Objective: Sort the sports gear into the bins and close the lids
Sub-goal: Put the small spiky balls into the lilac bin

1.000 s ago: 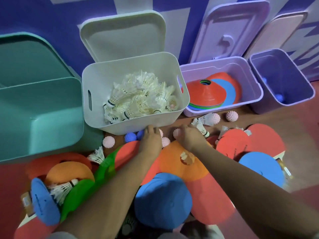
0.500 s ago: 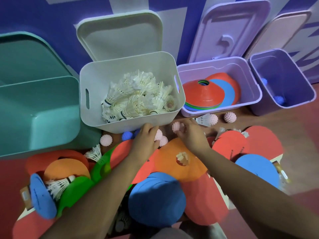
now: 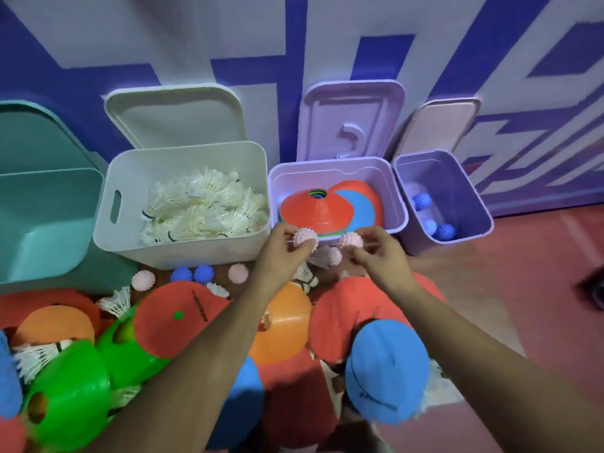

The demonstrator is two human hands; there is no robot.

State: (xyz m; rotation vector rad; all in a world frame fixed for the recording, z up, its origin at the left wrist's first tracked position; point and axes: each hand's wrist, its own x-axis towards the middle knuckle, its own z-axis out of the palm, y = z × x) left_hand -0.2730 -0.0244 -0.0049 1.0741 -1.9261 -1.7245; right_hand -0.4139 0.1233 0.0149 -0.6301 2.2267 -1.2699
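Two pink balls [image 3: 305, 238], part-hidden: left hand [image 3: 280, 255], right hand [image 3: 380, 256] (teal bin [image 3: 49, 223] cropped).

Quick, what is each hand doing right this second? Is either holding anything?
Left hand: holding a pink spiky ball in its fingertips.
Right hand: holding a second pink spiky ball in its fingertips.

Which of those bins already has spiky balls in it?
The small purple bin farthest right: blue spiky balls lie inside. The white bin holds shuttlecocks, the lilac bin cones.
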